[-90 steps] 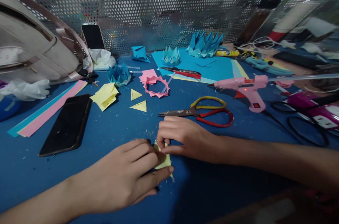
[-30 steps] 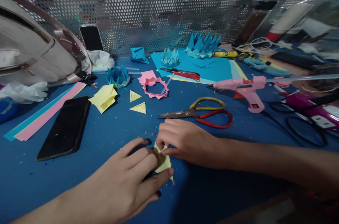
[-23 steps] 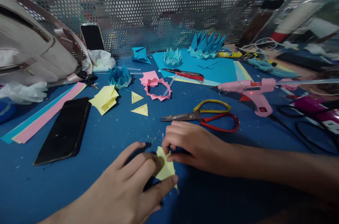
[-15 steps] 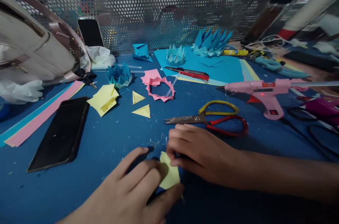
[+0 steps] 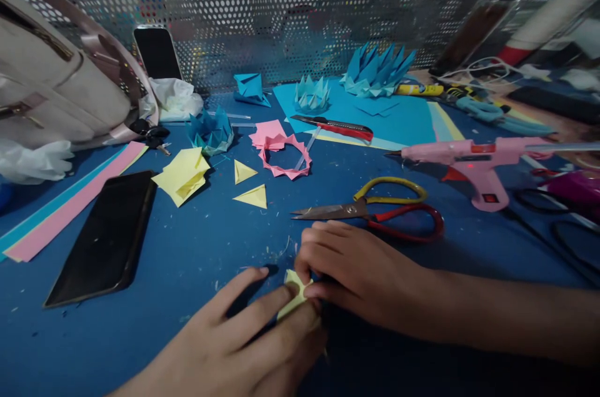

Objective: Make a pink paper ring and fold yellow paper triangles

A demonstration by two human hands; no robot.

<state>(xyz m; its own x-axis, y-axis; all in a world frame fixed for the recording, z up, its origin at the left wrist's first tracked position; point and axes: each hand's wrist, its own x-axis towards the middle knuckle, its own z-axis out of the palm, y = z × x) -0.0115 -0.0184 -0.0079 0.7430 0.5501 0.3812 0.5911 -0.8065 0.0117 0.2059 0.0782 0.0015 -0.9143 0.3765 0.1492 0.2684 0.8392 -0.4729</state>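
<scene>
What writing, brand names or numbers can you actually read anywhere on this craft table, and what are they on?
None can be read.
The pink glue gun has a small red patch on its handle, too small to show any text.
The yellow tube near the mesh wall shows no legible print.
The two phones have dark, blank screens.
The small yellow folded paper pinched between the left hand and right hand is plain.
</scene>
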